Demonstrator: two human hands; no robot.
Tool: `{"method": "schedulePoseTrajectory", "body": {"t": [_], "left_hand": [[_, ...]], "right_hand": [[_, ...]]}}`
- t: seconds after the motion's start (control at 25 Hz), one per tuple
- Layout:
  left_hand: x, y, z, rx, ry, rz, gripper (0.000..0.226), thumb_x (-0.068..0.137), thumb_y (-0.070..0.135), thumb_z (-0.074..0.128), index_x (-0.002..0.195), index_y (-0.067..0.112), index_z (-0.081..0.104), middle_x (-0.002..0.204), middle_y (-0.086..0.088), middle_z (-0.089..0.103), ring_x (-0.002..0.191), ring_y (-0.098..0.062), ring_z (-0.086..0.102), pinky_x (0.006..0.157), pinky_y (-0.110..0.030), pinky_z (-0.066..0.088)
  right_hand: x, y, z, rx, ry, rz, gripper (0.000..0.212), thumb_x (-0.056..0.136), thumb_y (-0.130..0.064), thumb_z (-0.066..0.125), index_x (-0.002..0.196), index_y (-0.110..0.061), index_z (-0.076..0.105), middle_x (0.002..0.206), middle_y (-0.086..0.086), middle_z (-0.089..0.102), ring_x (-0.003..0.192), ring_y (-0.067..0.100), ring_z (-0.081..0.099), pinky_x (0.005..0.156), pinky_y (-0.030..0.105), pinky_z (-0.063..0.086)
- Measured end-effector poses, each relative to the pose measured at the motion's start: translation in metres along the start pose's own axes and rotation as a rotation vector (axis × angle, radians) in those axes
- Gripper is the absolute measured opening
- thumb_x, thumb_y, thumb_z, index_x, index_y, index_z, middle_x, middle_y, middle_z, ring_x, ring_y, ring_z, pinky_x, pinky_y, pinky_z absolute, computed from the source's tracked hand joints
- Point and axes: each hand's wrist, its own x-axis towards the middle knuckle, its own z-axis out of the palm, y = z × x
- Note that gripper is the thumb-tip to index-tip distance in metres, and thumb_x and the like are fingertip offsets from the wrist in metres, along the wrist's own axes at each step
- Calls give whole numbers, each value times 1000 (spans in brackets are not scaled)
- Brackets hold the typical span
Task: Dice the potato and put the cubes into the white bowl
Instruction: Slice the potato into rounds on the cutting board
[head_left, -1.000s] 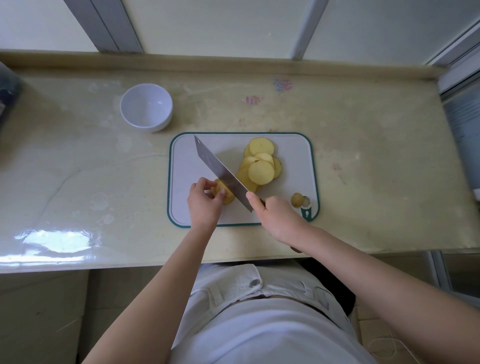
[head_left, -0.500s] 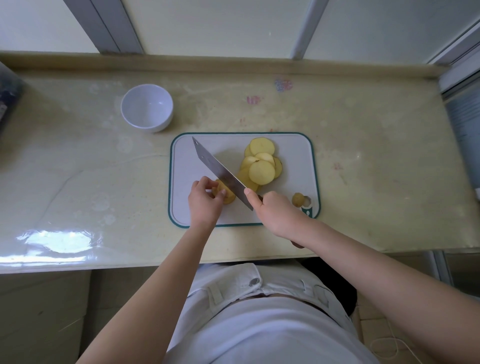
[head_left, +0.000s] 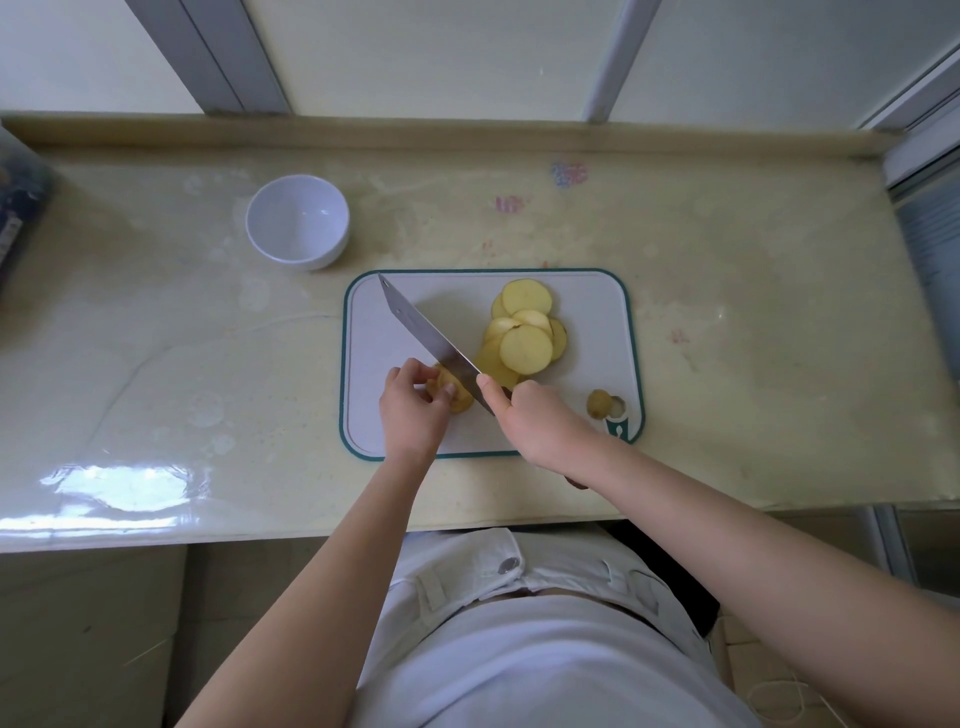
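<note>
- A glossy, pale yellow desk (head_left: 727, 312) stood below frosted window panes, with glare on its near left edge.
- A white, green-rimmed cutting board (head_left: 374, 332) lay mid-desk, and the white bowl (head_left: 297, 221) sat apart at its far left.
- The potato (head_left: 457, 397) stub sat near the board's front edge, with round yellow slices (head_left: 525, 349) overlapping just beyond it.
- The left hand (head_left: 413, 410) pinched the stub, while the right hand (head_left: 540, 421) gripped the knife (head_left: 421, 327), blade against the stub.
</note>
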Motion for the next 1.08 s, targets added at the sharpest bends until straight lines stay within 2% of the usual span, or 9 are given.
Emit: {"method": "schedulePoseTrajectory", "body": {"t": [0.16,0.36,0.48,0.6,0.68,0.8,0.88,1.0,1.08], "left_hand": [[1,0,0,7,-10,3,12,84,12,66,87,10,55,97,-7,55,80,-22,59,73,-31,50],[2,-1,0,11,-13,7,13,84,12,66,84,12,53,96,-7,54,79,-23,60,71,-30,49],[2,0,-1,11,-19,4,13,84,12,66,84,13,52,96,-6,54,79,-22,59,69,-26,44],[2,1,-1,26,-23,7,13,85,12,66,84,13,52,96,-6,54,80,-22,59,69,-27,45],[2,1,-1,31,-27,9,13,84,12,66,85,12,53,96,-5,53,80,-22,59,70,-28,46],[3,1,-2,43,-35,7,13,84,13,66,86,12,53,98,-6,54,81,-21,58,70,-29,47],[3,1,-2,47,-37,7,12,85,13,66,87,12,53,98,-6,54,81,-21,58,70,-28,47],[3,1,-1,46,-31,-3,12,85,13,66,87,12,54,99,-6,54,82,-20,58,71,-29,49],[3,0,-1,41,-32,-9,12,85,13,66,87,12,54,99,-6,54,82,-20,59,73,-31,50]], "right_hand": [[1,1,-1,-17,-28,-45,49,104,-44,21,60,-24,27,59,7,38,60,26,41,58,32,35],[-5,16,-1,-23,-31,-30,60,101,-52,23,58,-12,36,57,6,40,51,18,38,49,29,31],[-7,22,-1,-17,-32,-36,57,98,-55,25,62,-13,39,62,5,43,54,14,40,53,22,34],[-3,23,4,-8,-32,-38,56,98,-55,24,63,-14,39,64,5,44,59,20,43,56,29,37],[1,21,6,5,-28,-39,56,99,-54,24,63,-14,39,63,5,44,62,23,43,54,26,36],[13,22,14,24,-14,-48,55,99,-53,26,62,-14,40,62,4,45,66,26,46,58,31,36],[21,27,23,37,14,-49,58,99,-53,27,60,-13,40,59,4,45,64,27,47,62,30,35],[26,33,33,45,52,-64,59,99,-53,29,58,-12,39,56,4,44,56,23,45,55,32,33],[28,35,34,51,60,-68,59,99,-53,29,59,-11,40,56,5,46,55,22,45,56,32,33]]}}
